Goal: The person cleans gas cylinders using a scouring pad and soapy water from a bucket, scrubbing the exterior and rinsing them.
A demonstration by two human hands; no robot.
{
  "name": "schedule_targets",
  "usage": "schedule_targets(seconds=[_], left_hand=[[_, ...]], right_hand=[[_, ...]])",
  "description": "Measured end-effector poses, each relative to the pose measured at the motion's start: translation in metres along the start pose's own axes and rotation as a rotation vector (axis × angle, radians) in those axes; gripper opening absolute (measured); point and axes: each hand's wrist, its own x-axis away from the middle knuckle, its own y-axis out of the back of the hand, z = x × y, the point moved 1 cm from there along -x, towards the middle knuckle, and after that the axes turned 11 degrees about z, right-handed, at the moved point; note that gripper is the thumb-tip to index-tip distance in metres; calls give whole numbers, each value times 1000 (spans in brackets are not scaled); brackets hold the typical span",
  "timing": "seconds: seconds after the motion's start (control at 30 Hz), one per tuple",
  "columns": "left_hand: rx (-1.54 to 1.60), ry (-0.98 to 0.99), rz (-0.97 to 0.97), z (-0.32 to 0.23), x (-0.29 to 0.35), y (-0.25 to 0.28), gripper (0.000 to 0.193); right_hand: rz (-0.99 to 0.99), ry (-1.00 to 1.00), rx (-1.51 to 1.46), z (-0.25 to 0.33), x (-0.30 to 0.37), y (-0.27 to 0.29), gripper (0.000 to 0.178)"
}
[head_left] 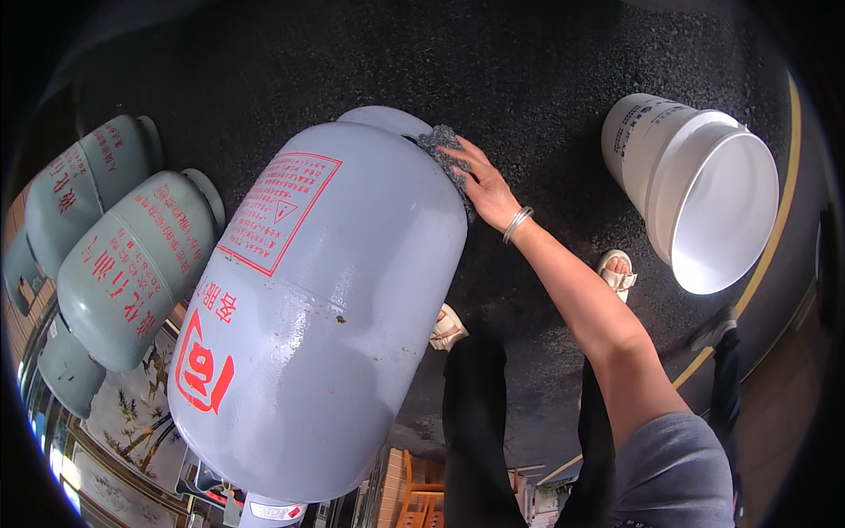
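Note:
A large pale grey-blue gas cylinder (352, 282) with red printing fills the middle of the head view. Its surface looks glossy, with a few small dark chips on the side. My right hand (484, 180), a silver bangle at the wrist, reaches in from the lower right. Its fingers press a grey, mottled scouring pad (444, 145) against the cylinder's rounded far end, close to the ring (383, 114) there. Part of the pad is hidden beneath the fingers. My left hand does not appear.
Two greenish-grey gas cylinders (145, 264) stand side by side at the left. A white plastic bucket (656, 167) is at the right on dark asphalt (528, 70). My sandalled feet (618, 275) are near the cylinder. Another person's dark-clad leg (726, 378) shows at the right edge.

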Motion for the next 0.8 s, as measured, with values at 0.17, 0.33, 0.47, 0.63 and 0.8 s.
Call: schedule_targets(seconds=[0.17, 0.33, 0.47, 0.63, 0.8], left_hand=[[-12, 10, 19, 0, -7, -15, 20], [-8, 19, 14, 6, -2, -17, 22], [-9, 62, -20, 11, 3, -3, 24], [-23, 62, -8, 8, -3, -4, 26], [-38, 38, 7, 3, -5, -1, 29]], right_hand=[[145, 238, 378, 32, -117, 16, 31], [408, -420, 715, 95, -190, -24, 37], [221, 169, 168, 19, -76, 22, 34], [179, 193, 194, 22, -83, 22, 34], [238, -301, 707, 91, -168, -16, 38]])
